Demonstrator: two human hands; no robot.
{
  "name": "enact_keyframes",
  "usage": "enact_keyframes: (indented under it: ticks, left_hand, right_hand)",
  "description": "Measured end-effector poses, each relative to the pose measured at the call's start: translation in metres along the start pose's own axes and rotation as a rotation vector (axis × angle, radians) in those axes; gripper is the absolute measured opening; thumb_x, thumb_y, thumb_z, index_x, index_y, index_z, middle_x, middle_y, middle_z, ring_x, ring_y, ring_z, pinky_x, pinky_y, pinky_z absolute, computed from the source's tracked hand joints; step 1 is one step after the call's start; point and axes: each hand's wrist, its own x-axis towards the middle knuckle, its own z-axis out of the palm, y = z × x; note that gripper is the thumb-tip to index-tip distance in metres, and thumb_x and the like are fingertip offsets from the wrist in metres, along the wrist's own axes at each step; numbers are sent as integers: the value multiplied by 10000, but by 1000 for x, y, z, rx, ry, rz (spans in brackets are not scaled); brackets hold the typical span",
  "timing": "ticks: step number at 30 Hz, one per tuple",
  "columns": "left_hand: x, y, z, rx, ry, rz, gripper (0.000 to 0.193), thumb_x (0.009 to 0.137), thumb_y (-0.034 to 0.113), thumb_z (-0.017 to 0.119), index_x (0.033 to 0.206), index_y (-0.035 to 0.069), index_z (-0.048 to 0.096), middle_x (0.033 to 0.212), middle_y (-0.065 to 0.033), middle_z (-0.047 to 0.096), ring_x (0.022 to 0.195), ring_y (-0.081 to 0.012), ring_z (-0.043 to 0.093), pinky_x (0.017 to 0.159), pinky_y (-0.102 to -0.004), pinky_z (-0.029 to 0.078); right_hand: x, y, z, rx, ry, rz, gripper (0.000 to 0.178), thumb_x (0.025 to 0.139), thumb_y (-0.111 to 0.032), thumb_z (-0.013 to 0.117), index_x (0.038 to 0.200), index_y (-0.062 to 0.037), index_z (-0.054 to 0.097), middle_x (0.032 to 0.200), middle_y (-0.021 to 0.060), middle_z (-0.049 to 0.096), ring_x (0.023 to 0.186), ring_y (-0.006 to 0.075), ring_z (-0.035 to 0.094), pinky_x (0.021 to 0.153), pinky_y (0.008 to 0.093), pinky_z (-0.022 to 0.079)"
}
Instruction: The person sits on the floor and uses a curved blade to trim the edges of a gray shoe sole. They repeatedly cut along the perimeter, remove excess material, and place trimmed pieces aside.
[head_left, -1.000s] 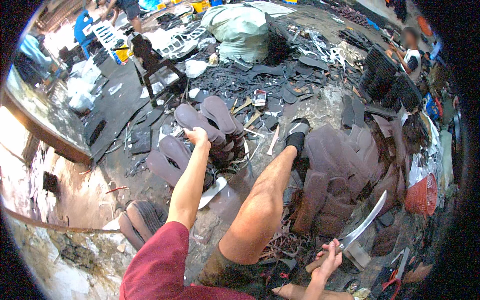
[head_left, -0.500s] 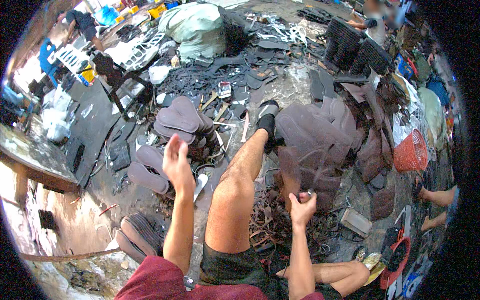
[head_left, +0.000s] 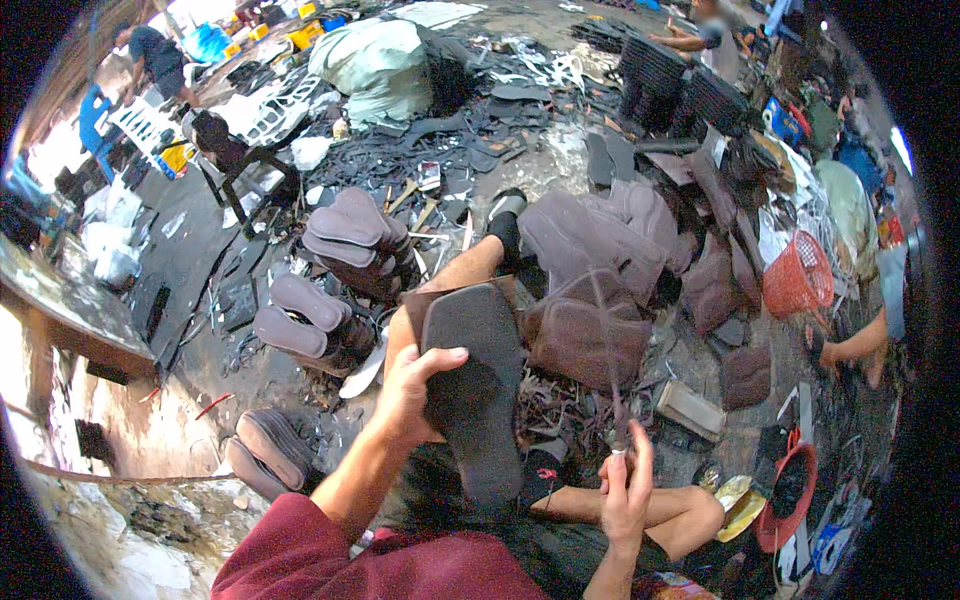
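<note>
My left hand [head_left: 408, 392] is closed on a dark grey shoe sole [head_left: 472, 385], thumb on its face, held up over my lap. A brown sheet edge [head_left: 440, 283] shows behind the top of the sole. Lower right, my right hand [head_left: 625, 488] is closed around a long, thin, knife-like tool [head_left: 612, 370], pointing away from me. Motion blurs it, so its exact kind is unclear. Beyond the tool lies a pile of brown sole-shaped sheets [head_left: 590, 330].
Stacked brown soles [head_left: 345, 230] stand left of my leg, with another pair [head_left: 290, 330] nearer and more soles [head_left: 265, 455] at lower left. Right are a whetstone-like block [head_left: 690, 410], a red basket [head_left: 798, 275] and a red basin [head_left: 785, 500]. Dark scraps [head_left: 430, 150] cover the far floor.
The left hand, earlier raised and holding nothing, now grips the grey sole over my lap. My right hand has moved down and right, away from the brown sheets. My raised leg has lowered.
</note>
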Motion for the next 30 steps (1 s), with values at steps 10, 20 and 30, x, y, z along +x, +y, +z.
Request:
enact_keyframes:
  ticks: [10,20,30]
  left_hand:
    - [-12,-27,-60,81,-57,-181,464,909,271,715,1279,52,544,1020,-58,689,876,-160,687,752,-333,585]
    - [5,-32,-58,255,-82,-141,390,903,248,729,1199,46,574,1038,-64,680,866,-166,678,766,-327,573]
    - [12,-20,-70,433,-221,-181,315,889,127,747,1162,5,644,1020,-77,716,913,-147,668,822,-322,548]
  right_hand:
    - [-86,67,10,-68,-281,-258,347,875,-72,597,1218,-66,651,969,169,651,842,339,628,754,400,518]
    - [-12,26,72,-153,-212,-335,456,837,-23,640,1283,-116,630,845,128,589,744,310,591,653,392,490]
    - [106,-61,36,-291,-740,-474,356,876,-81,622,1230,-94,665,729,105,612,616,277,621,561,378,485]
